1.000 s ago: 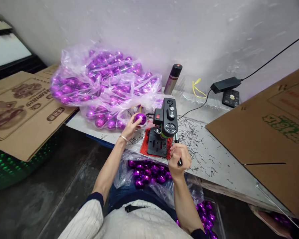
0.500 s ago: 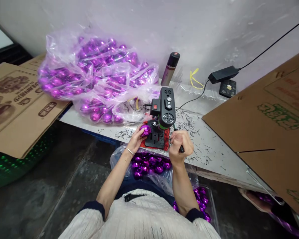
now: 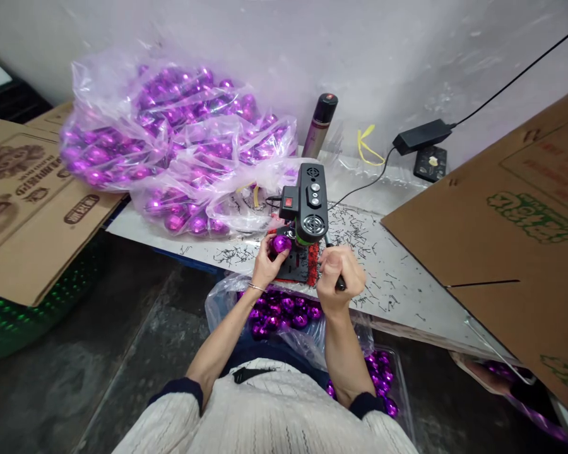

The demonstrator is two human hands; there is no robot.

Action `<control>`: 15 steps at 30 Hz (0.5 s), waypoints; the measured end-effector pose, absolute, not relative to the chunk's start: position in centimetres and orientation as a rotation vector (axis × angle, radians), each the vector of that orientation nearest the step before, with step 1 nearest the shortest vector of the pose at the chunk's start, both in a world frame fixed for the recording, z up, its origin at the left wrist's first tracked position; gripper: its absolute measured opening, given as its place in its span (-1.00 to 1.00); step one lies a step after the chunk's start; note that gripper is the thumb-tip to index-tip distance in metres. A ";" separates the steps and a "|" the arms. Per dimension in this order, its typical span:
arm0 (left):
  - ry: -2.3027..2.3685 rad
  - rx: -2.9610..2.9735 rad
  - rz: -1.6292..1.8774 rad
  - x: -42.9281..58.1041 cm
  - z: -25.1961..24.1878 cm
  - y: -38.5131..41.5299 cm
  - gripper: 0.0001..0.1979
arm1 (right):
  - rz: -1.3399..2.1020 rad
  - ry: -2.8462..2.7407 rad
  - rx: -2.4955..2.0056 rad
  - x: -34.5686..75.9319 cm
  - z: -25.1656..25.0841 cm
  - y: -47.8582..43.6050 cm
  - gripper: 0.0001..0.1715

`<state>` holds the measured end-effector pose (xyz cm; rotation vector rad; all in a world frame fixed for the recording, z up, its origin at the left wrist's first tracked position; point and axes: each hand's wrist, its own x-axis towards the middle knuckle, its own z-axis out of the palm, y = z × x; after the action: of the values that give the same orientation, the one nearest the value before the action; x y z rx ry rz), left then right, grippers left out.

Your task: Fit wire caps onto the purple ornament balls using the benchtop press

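My left hand [image 3: 267,263] is closed round a shiny purple faceted ball [image 3: 281,243] and holds it on the black base of a small bench drill press [image 3: 308,211], under its head. My right hand [image 3: 339,276] is wrapped round the press's black lever handle [image 3: 339,283] at the machine's right side. The press stands on a red mat on a white table [image 3: 397,277] strewn with dark shavings.
A big clear bag of purple balls [image 3: 170,145] lies at the table's back left. Another open bag of balls [image 3: 284,315] sits in my lap. A spray can [image 3: 320,125], a power adapter [image 3: 421,137], and cardboard sheets [image 3: 511,233] on both sides surround the work spot.
My left hand carried the purple ball from beside the bag to the press's base under the head. My right hand stayed on the lever. The view tilted down slightly.
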<state>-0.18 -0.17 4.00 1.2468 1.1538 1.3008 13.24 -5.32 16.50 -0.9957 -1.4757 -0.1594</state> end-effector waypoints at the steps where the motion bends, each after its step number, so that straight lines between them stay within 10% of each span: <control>1: 1.164 1.268 1.308 0.0 3.7 -0.2 -0.43 | -0.160 -1.481 -0.995 13.3 16.4 -5.4 -0.67; 15: 1.247 1.754 1.205 -0.2 2.7 -0.6 -0.37 | -0.174 -1.510 -1.034 13.4 15.7 -5.9 -0.69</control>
<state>-0.19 -0.65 2.72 1.7542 1.2470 1.2046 13.37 -5.90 15.72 -1.0341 -1.5103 -0.1740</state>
